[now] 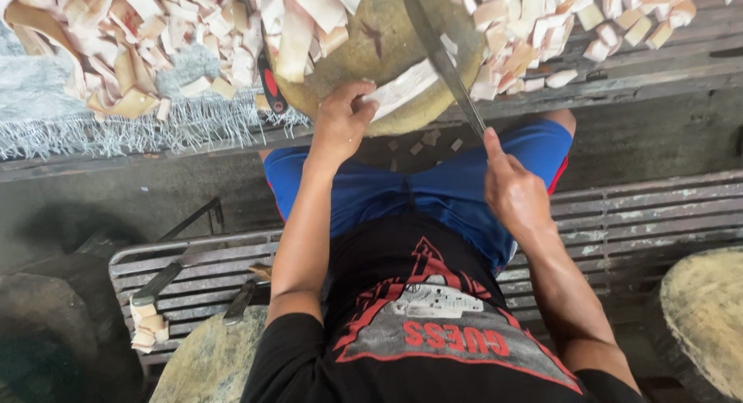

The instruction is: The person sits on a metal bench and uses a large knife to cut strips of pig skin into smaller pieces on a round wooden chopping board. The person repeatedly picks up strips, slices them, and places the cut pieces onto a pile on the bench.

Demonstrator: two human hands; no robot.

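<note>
I'm watching the left hand pinching a pale, flat strip, its long axis slanting up toward the right, lying at the near edge of the round chopping block. The right hand is gripping a long knife, forefinger stretched along its blade.

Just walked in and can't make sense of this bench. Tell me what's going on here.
A seated person is cutting pale strips on a round wooden chopping block. The left hand pins a long pale strip to the block's near edge, while the right hand grips a long knife whose blade lies across the block beside the strip. Heaps of cut pale pieces lie on both sides of the block. Another knife rests at the block's left.
</note>
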